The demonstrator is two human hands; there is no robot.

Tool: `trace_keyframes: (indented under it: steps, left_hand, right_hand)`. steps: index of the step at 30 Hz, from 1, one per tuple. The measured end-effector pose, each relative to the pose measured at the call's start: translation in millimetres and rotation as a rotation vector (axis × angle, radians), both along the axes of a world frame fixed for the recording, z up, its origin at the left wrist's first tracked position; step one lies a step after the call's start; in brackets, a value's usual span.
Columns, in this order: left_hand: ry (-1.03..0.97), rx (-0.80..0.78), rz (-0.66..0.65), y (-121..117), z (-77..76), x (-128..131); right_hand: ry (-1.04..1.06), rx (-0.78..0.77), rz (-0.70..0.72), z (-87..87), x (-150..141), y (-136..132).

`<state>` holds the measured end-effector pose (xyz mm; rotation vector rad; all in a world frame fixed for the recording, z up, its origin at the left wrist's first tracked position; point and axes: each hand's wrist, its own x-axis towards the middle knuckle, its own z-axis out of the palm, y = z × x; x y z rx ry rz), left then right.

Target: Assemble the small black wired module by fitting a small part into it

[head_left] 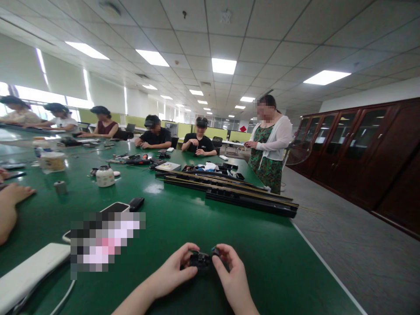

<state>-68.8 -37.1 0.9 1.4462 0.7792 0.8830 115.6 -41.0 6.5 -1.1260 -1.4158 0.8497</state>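
Above the green table [262, 253], close to its front, my left hand [182, 264] has its fingers closed round a small black plastic part [201, 261] with a hollow, curved shape and some shiny detail inside. My right hand [229, 266] pinches a small dark piece [215, 251] with a bluish spot, beside the right end of the black part. Whether the two pieces touch cannot be made out. Fingers cover much of both.
Long black rails [249, 203] with thin brass-coloured rods lie ahead. Left are a phone [114, 209], a white power bank [36, 273] with cable, a white jar [105, 176] and a grey cylinder [60, 187]. Another person's arm [9, 205] rests far left; several people surround the tables.
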Motion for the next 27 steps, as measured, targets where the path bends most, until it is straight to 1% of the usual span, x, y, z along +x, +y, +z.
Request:
trace_keyframes:
  steps: [6, 10, 14, 20, 27]
  left_hand:
    - [-0.008, -0.022, 0.001, 0.7, -0.8, 0.6]
    - [0.006, -0.008, -0.004, 0.9, -1.0, 0.0]
    - [0.021, 0.01, 0.003, 1.0, -1.3, -0.8]
    - [0.041, -0.001, 0.004, -0.1, -0.1, -0.7]
    - [0.037, 0.005, 0.007, -0.6, 1.9, -0.1]
  right_hand:
    - [0.231, -0.065, 0.006, -4.8, 1.0, 4.6]
    - [0.351, -0.102, -0.017, -7.9, 2.2, 7.7]
    - [0.408, -0.13, -0.041, -9.1, 3.8, 10.0]
    - [0.464, -0.176, -0.079, -5.1, 5.9, 10.1]
    - [0.551, -0.236, -0.103, -7.6, 8.1, 9.7]
